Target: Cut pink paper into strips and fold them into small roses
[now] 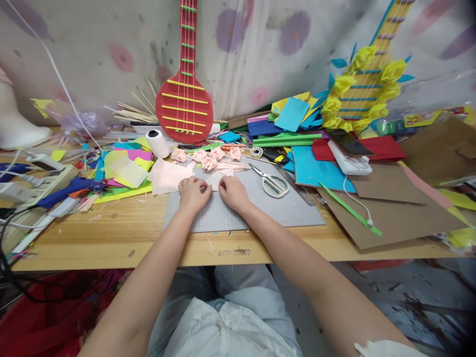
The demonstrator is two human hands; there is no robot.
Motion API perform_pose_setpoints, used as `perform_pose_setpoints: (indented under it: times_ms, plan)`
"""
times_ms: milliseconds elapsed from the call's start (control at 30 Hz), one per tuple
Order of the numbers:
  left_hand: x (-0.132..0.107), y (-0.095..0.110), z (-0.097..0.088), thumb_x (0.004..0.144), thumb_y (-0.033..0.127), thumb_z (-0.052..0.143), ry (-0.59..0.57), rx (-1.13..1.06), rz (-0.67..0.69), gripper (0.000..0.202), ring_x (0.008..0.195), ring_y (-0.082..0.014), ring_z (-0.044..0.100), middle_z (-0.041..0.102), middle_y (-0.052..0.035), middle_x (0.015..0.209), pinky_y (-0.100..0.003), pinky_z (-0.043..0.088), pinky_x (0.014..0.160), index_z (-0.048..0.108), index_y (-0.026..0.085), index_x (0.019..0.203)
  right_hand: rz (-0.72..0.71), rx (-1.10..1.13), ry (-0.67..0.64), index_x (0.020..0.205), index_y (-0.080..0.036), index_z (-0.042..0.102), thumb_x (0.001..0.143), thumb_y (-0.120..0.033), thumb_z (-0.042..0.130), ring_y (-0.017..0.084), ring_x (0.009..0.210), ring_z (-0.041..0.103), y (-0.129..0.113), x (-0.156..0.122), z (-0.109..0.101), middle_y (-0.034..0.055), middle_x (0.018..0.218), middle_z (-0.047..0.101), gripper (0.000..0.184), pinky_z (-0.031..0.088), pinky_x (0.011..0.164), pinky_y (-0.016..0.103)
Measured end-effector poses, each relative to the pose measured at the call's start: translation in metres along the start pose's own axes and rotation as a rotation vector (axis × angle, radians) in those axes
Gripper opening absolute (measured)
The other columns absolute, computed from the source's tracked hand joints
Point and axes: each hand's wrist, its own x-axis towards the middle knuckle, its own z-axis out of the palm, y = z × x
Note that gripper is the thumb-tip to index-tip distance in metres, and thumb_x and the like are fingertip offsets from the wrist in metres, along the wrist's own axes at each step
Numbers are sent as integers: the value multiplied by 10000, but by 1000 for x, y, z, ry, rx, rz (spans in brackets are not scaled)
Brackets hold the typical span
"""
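Both hands rest at the far middle of a grey cutting mat [260, 213]. Between them lies a small piece of pale pink paper [214, 179]. My left hand [194, 194] has its fingers curled and its thumb pressed at the paper's left side. At the right side of the same paper, my right hand [235, 193] pinches with thumb and forefinger. A larger pale pink sheet [167, 174] lies beside my left hand. Just beyond the hands sit several pink paper flowers [208, 159]. Scissors with pale handles [274, 185] lie right of my right hand.
A red paper lute [184, 109] and a yellow-flowered one [362, 94] lean against the curtain. A white thread spool [157, 144] stands behind the pink sheet. Brown cardboard [394, 218] and a power bank [349, 157] lie right; a blue glue gun [69, 191] lies left.
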Motion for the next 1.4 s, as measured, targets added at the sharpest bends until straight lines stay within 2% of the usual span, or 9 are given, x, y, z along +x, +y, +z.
perform_pose_setpoints:
  times_ms: [200, 433, 567, 733, 933, 1100, 1400]
  plan:
    - [1, 3, 0, 734, 403, 551, 11, 3, -31, 207, 951, -236, 492, 592, -57, 878, -417, 313, 927, 649, 230, 675, 17, -2, 4, 972, -170, 505, 812, -168, 420, 203, 842, 491, 2, 1, 4, 72, 854, 600, 181, 364, 744, 314]
    - [0, 2, 0, 769, 386, 511, 15, 9, -14, 220, 954, -241, 491, 597, -63, 889, -418, 312, 922, 656, 230, 712, 0, 25, -3, 956, -167, 525, 831, -223, 440, 188, 824, 496, -2, -1, -1, 61, 838, 596, 161, 364, 737, 298]
    - [1, 0, 2, 777, 379, 498, 13, 11, -23, 227, 967, -242, 489, 601, -65, 906, -417, 311, 923, 664, 231, 735, -49, -14, -33, 837, -177, 564, 852, -287, 457, 189, 860, 483, -1, -1, -2, 70, 867, 575, 155, 366, 765, 304]
    - [2, -1, 3, 787, 380, 485, 11, 15, -22, 237, 963, -241, 489, 602, -62, 912, -415, 315, 919, 666, 233, 744, -51, -88, -10, 796, -164, 583, 847, -250, 464, 203, 858, 482, 0, 0, 1, 83, 839, 566, 156, 373, 769, 318]
    - [1, 3, 0, 763, 416, 518, -1, 8, -43, 241, 975, -243, 484, 582, -66, 895, -418, 302, 927, 651, 224, 702, -46, -145, 17, 827, -150, 586, 849, -276, 479, 220, 871, 478, 1, 1, 7, 100, 852, 570, 166, 379, 770, 334]
    - [0, 5, -1, 710, 395, 588, -2, 11, -43, 172, 978, -243, 481, 581, -51, 899, -415, 302, 931, 642, 234, 689, -26, -170, 11, 853, -139, 586, 854, -284, 469, 234, 887, 475, 0, 1, 8, 117, 866, 570, 186, 378, 787, 351]
    - [0, 4, 0, 700, 386, 601, 13, 7, -41, 160, 958, -234, 482, 580, -45, 873, -402, 302, 923, 642, 233, 677, -18, -183, -9, 869, -131, 581, 860, -276, 456, 229, 897, 471, 0, 2, 8, 119, 877, 568, 192, 366, 804, 347]
